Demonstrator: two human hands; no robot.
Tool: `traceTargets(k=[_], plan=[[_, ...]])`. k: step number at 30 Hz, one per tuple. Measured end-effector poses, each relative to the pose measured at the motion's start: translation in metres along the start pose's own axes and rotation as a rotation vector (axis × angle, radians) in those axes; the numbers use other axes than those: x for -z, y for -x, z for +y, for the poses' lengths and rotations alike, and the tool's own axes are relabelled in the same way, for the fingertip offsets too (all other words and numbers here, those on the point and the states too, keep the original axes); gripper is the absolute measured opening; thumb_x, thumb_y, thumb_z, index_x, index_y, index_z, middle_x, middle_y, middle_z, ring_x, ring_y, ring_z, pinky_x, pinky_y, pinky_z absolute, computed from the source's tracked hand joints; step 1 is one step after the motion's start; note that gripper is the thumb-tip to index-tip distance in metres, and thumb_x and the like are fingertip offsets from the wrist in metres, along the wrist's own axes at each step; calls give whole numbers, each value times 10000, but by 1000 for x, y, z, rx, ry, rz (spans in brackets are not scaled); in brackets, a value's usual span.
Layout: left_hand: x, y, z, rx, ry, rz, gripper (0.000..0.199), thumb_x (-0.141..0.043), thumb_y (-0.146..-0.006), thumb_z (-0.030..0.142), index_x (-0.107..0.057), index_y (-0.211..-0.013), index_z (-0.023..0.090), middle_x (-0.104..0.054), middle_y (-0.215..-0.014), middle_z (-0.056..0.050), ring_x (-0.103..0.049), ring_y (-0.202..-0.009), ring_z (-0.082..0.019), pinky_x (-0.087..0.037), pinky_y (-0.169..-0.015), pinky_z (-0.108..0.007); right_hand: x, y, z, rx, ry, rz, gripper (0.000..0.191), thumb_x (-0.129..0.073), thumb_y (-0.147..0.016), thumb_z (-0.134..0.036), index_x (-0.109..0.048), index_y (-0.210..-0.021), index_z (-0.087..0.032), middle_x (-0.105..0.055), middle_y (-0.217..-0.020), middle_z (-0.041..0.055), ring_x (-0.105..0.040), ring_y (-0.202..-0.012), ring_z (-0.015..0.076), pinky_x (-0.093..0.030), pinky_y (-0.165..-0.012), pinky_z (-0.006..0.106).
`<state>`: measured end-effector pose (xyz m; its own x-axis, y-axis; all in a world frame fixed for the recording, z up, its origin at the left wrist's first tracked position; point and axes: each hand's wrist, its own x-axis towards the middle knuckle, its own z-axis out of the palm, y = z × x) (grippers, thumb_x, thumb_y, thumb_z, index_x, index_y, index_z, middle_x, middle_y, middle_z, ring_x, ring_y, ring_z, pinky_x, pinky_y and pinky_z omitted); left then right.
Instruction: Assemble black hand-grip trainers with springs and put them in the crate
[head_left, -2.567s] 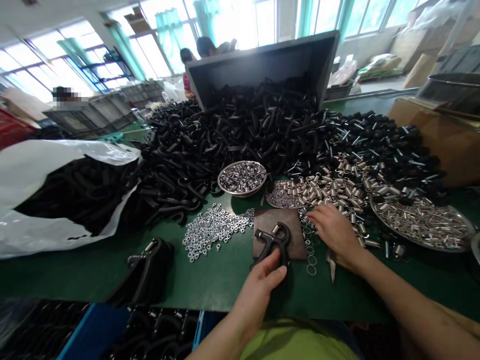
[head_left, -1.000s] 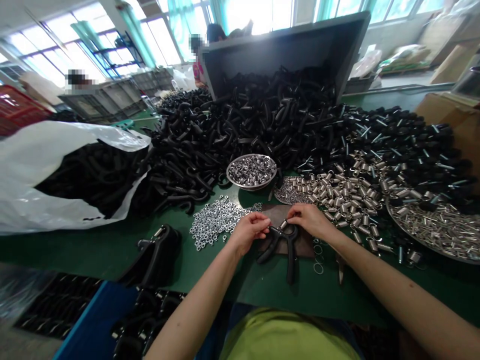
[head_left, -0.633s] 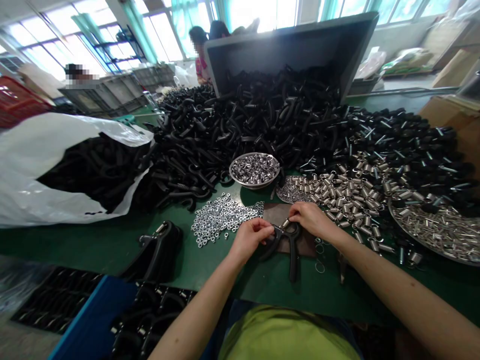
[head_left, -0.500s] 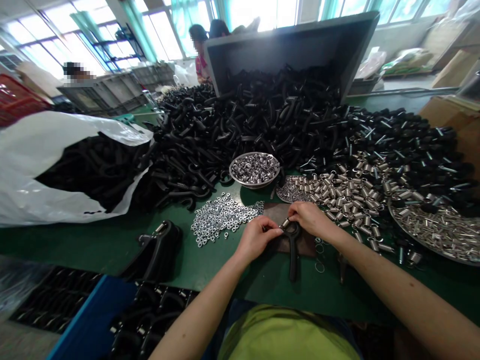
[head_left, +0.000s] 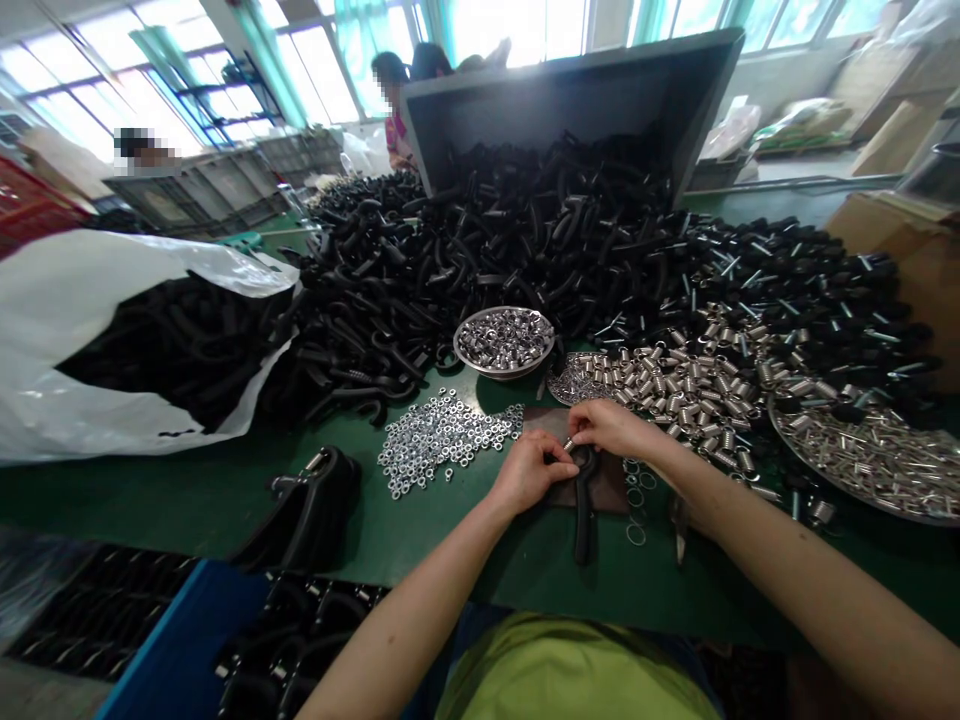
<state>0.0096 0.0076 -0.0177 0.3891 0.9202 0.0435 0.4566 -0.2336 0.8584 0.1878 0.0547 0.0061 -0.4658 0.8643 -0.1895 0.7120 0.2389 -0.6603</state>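
Note:
A black hook-ended handle (head_left: 583,520) lies with its curved head on a brown plate (head_left: 613,492) and its grip pointing toward me. At that head, a small metal coil spring (head_left: 568,446) shows between my fingertips. My left hand (head_left: 529,470) is closed, thumb and forefinger pinching the spring's near end against the handle's head; the exact contact is covered. My right hand (head_left: 609,428) is closed on the spring's far end, from the right.
Loose nuts (head_left: 431,440) lie left of the plate. Behind are a bowl of metal parts (head_left: 504,345) and heaped black handles (head_left: 375,300). Springs (head_left: 682,385) and a tray of pins (head_left: 877,460) lie right. Assembled handles (head_left: 319,510) stand left. Other people sit farther back.
My left fingertips have moved slightly right, over the handle's head, and now cover more of the spring. The right hand stays at the spring. The whole view has shifted a little.

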Motion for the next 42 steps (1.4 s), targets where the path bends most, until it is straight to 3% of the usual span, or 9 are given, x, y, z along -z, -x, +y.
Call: traceTargets(k=[7, 14, 22, 33, 42], plan=[[2, 2, -2, -16, 98, -42, 61, -718, -690, 228, -685, -701, 179, -619, -835, -9, -572, -836, -159, -396, -814, -274, -12, 6, 13, -64, -296, 8, 63, -548, -718, -224, -560, -725, -162, -540, -588, -36, -493, -438, 79, -391, -411, 195], [4, -2, 0, 15, 21, -32, 99, -723, -681, 244, -660, -705, 171, -603, -797, -2, -552, -794, -155, -398, -742, -261, -10, 3, 16, -104, -404, -30, 80, -580, -692, -230, -556, -716, -158, -532, -564, -46, -471, -387, 63, -383, -376, 186], [5, -1, 1, -44, 82, -83, 85, -721, -677, 225, -660, -692, 168, -586, -858, -12, -553, -845, -153, -406, -793, -258, -8, 0, 12, -143, -393, -56, 62, -597, -683, -191, -557, -712, -154, -526, -553, -53, -482, -389, 61, -394, -372, 176], [8, -9, 6, 101, -3, -157, 101, -695, -675, 239, -641, -679, 153, -556, -803, 3, -531, -748, -136, -406, -702, -249, -4, -1, 5, -115, -337, -98, 50, -570, -685, -149, -532, -717, -157, -500, -572, -53, -487, -439, 66, -409, -390, 170], [5, -4, 0, 0, -26, -119, 79, -689, -691, 223, -633, -709, 169, -538, -863, -3, -522, -827, -146, -401, -751, -253, -15, 12, 7, -21, -205, 73, 126, -538, -723, -154, -559, -846, -176, -472, -617, -52, -475, -550, 98, -377, -484, 201]])
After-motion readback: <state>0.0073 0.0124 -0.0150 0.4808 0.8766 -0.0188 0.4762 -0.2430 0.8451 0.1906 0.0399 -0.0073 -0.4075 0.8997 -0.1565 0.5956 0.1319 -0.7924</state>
